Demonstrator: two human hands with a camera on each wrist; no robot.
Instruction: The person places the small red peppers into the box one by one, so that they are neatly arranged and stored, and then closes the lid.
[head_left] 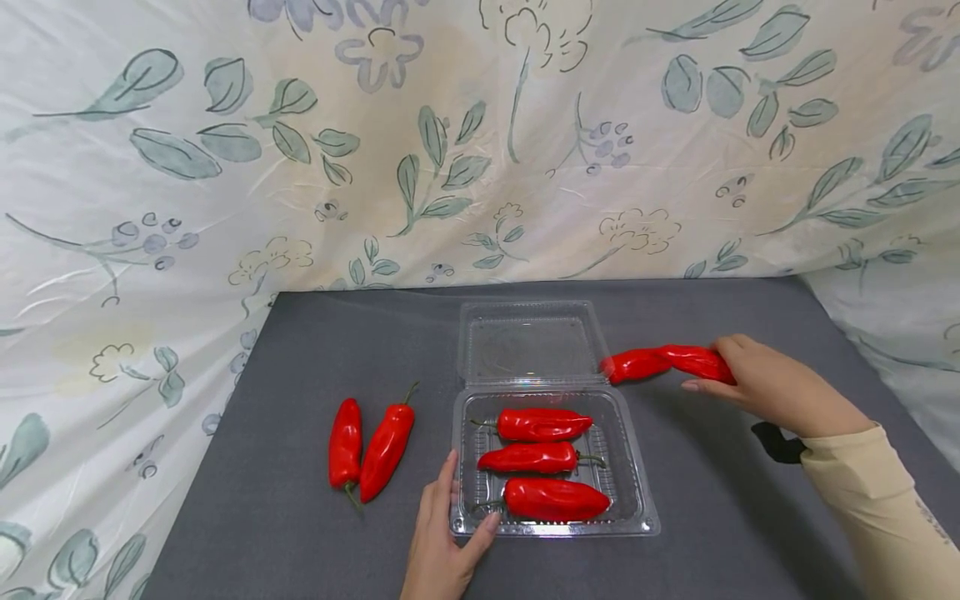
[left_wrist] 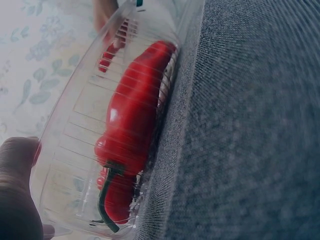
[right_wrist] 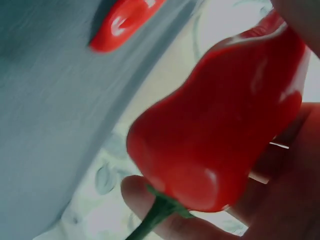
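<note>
Held in my right hand (head_left: pixel 780 387) is a red pepper (head_left: pixel 699 362), above the grey surface at the right; the right wrist view shows this pepper (right_wrist: pixel 215 120) large, its green stem between the fingers. Its tip overlaps another red pepper (head_left: pixel 634 365) beside the clear lid (head_left: pixel 532 342). Inside the clear container (head_left: pixel 643 500) three red peppers (head_left: pixel 557 498) lie sideways, one behind another. With fingers straight, my left hand (head_left: pixel 446 533) rests against the container's near left corner; in the left wrist view the hand (left_wrist: pixel 20 185) touches its wall.
Two red peppers (head_left: pixel 345 442) (head_left: pixel 387 452) lie close together on the grey cloth (head_left: pixel 247 508), left of the container. A flower-patterned cloth (head_left: pixel 450 167) rises behind the surface and along both sides. The lid lies folded back behind the container.
</note>
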